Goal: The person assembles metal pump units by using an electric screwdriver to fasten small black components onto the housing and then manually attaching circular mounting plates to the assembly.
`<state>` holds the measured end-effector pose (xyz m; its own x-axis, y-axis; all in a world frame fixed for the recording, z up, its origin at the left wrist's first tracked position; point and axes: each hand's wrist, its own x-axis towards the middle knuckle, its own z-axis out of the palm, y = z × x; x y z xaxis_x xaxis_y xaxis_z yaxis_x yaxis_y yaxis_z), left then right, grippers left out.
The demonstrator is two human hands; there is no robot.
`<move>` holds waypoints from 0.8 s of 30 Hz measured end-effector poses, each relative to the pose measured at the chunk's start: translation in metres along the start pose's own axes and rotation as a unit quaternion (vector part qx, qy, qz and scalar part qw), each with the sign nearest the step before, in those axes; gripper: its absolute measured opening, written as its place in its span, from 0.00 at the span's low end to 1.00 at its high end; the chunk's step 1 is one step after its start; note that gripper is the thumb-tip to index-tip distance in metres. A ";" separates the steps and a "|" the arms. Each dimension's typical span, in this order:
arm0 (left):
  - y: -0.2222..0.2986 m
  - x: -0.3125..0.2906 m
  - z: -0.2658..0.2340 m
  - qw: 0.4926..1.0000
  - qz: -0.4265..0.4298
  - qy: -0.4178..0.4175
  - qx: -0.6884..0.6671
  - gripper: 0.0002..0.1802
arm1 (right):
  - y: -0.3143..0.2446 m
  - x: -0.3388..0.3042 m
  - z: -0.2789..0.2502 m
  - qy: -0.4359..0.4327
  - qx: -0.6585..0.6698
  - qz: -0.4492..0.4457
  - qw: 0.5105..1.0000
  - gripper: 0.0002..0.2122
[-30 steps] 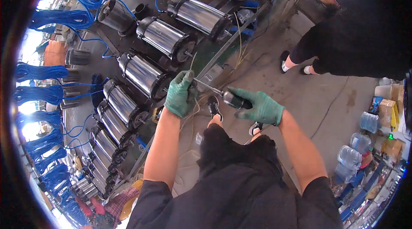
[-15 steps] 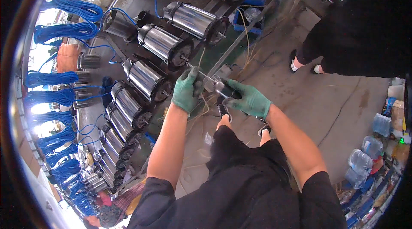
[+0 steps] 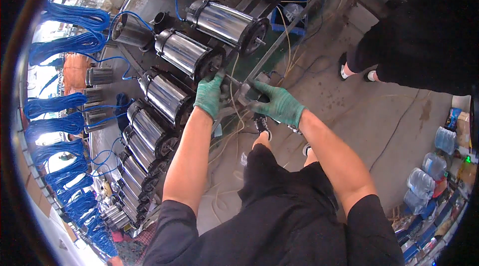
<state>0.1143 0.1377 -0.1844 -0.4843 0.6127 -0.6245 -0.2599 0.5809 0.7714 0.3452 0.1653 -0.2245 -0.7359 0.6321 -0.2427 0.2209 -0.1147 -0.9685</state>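
Both my hands wear green gloves. My left hand (image 3: 209, 95) is curled close to the shaft end of a shiny steel motor (image 3: 182, 52); its fingertips are up against the dark end flange, and what they pinch is hidden. To its right, my right hand (image 3: 280, 105) holds a silver and black cylindrical tool (image 3: 245, 94) between thumb and fingers. The tool's thin front end points toward that motor's shaft, between my hands. Another steel motor (image 3: 222, 20) lies just beyond, and one (image 3: 162, 94) lies to the left of my left hand.
Several more motors lie in a row along the metal bench, with blue cable coils (image 3: 75, 44) at their far ends. A blue bin (image 3: 298, 29) holds clear plastic. Thin hoses (image 3: 289, 56) trail past the bench edge. A person in black (image 3: 399, 41) stands at right; water jugs (image 3: 420, 182) stand lower right.
My right hand has brought the tool left and a little up, closer to the motor. My left hand has shifted slightly left, toward the flange.
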 end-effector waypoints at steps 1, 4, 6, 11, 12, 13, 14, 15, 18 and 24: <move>0.001 0.000 0.001 1.000 0.003 -0.001 -0.005 0.12 | 0.001 0.002 0.000 0.002 0.003 -0.012 1.000 0.38; 0.006 0.000 0.001 1.000 -0.031 0.004 -0.002 0.11 | 0.002 0.005 0.000 0.001 0.031 -0.009 0.999 0.36; -0.004 0.013 -0.009 1.000 -0.011 -0.016 0.000 0.14 | -0.002 0.006 -0.001 -0.004 0.036 0.003 0.999 0.34; -0.003 0.013 -0.007 0.999 -0.021 -0.028 -0.033 0.13 | -0.016 0.007 -0.010 -0.014 0.019 0.011 1.000 0.34; -0.002 0.011 -0.003 0.999 -0.004 -0.027 -0.038 0.13 | -0.019 0.006 -0.013 -0.015 0.007 0.022 1.000 0.35; -0.002 0.009 -0.002 0.999 0.013 -0.024 -0.044 0.12 | -0.031 0.004 -0.017 -0.018 -0.004 0.031 0.999 0.36; -0.004 0.012 -0.004 0.999 0.010 -0.023 -0.045 0.12 | -0.037 0.003 -0.018 -0.021 -0.015 0.040 0.999 0.37; -0.007 0.015 -0.007 0.999 0.006 -0.023 -0.046 0.13 | -0.036 0.005 -0.017 -0.016 -0.023 0.026 0.999 0.36; -0.007 0.021 -0.009 0.999 -0.007 -0.021 -0.039 0.14 | -0.033 0.010 -0.020 -0.010 -0.067 0.005 0.998 0.35; 0.006 0.011 -0.002 0.996 -0.059 0.002 -0.061 0.16 | -0.035 0.017 -0.028 -0.029 -0.133 0.008 0.991 0.35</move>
<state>0.1056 0.1466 -0.1867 -0.4483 0.5414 -0.7113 -0.4154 0.5784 0.7021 0.3427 0.2010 -0.1934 -0.7650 0.5860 -0.2673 0.3873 0.0869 -0.9179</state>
